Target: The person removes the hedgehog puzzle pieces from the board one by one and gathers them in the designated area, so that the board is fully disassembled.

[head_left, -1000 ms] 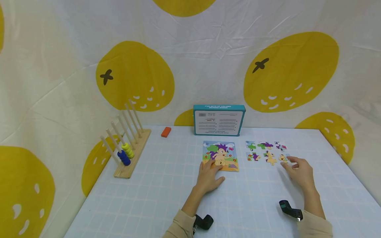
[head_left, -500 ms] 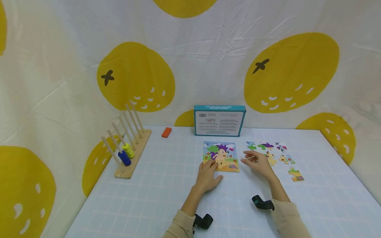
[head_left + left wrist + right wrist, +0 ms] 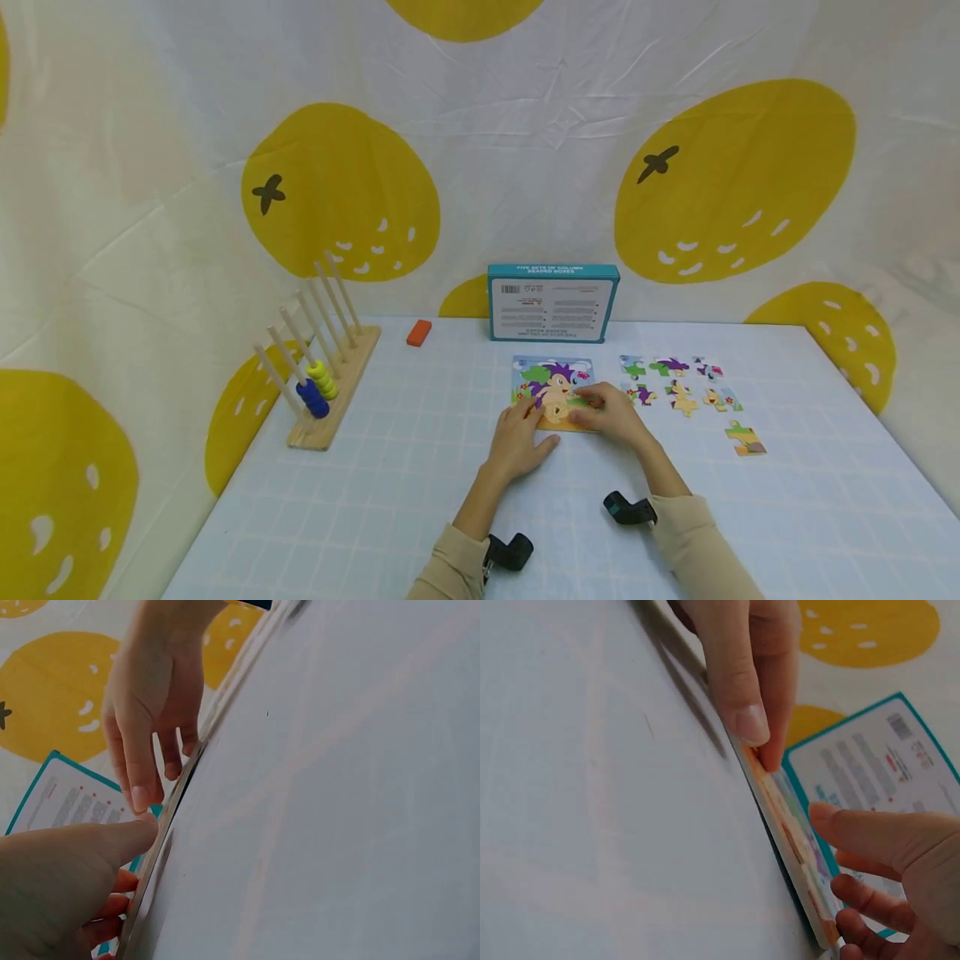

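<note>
A square puzzle board with a purple-spined hedgehog picture lies flat on the table. My left hand rests with its fingertips on the board's near-left part, thumb spread to the side. My right hand comes in from the right, fingertips over the board's right side. In the right wrist view, the right thumb and fingers stand apart over the board, nothing showing between them. Several loose puzzle pieces lie right of the board, among them a tan hedgehog-body piece and a green-and-orange piece nearer me.
A wooden peg rack with blue rings and yellow-green rings stands at the left. An orange block lies at the back. A teal-edged box stands upright behind the board, before the patterned cloth wall.
My right hand has moved left from the loose pieces to the board's right side. The green-and-orange piece now shows on the table where that hand was. My left hand stays on the board.
</note>
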The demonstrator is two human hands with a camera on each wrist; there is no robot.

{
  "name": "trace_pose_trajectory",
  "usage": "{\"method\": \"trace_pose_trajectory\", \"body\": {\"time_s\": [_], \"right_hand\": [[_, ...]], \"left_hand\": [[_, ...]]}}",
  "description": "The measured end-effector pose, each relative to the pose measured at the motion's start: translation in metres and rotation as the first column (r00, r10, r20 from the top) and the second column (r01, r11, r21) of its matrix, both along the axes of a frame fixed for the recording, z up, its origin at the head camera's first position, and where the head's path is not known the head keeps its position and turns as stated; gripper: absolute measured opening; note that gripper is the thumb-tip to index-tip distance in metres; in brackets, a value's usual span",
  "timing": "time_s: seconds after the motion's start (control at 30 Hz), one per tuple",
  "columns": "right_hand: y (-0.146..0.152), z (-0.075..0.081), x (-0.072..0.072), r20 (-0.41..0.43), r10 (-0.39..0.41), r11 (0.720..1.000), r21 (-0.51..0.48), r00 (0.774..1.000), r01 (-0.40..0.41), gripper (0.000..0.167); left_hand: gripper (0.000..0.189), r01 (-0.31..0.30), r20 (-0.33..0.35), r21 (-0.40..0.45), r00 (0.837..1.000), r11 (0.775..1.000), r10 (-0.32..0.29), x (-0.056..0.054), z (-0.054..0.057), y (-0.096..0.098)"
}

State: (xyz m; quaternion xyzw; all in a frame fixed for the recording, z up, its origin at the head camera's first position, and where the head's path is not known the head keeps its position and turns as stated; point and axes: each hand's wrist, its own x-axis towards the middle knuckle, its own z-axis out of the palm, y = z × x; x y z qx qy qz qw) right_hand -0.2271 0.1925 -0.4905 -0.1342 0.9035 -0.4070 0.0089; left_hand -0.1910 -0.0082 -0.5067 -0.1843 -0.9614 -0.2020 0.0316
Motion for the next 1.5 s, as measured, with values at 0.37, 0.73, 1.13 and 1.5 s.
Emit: {"method": "trace_pose_trajectory", "body": {"time_s": [0.37,0.73,1.13,1.5], "right_hand": [[-0.007,-0.005,-0.002,0.011,0.036,0.996,0.078,0.999,-0.037,0.033],[-0.006,0.001,-0.003,0.092,0.069,0.993,0.087,0.993,-0.077,0.029],[-0.008,0.003,-0.004,0.075,0.09,0.988,0.115,0.993,-0.098,0.03],[-0.009,0.004,-0.003,0.077,0.088,0.987,0.13,0.993,-0.097,0.029]], "left_hand": [[0.056,0.0,-0.02,0.022,1.0,1.0,0.001,-0.001,0.001,0.0],[0.054,0.003,-0.028,0.015,1.0,1.0,-0.002,0.0,0.003,0.0],[0.052,0.005,-0.035,0.013,0.999,1.0,-0.004,0.0,0.003,0.0],[0.053,0.014,-0.043,0.01,0.999,1.0,-0.014,-0.001,0.001,0.0]]}}
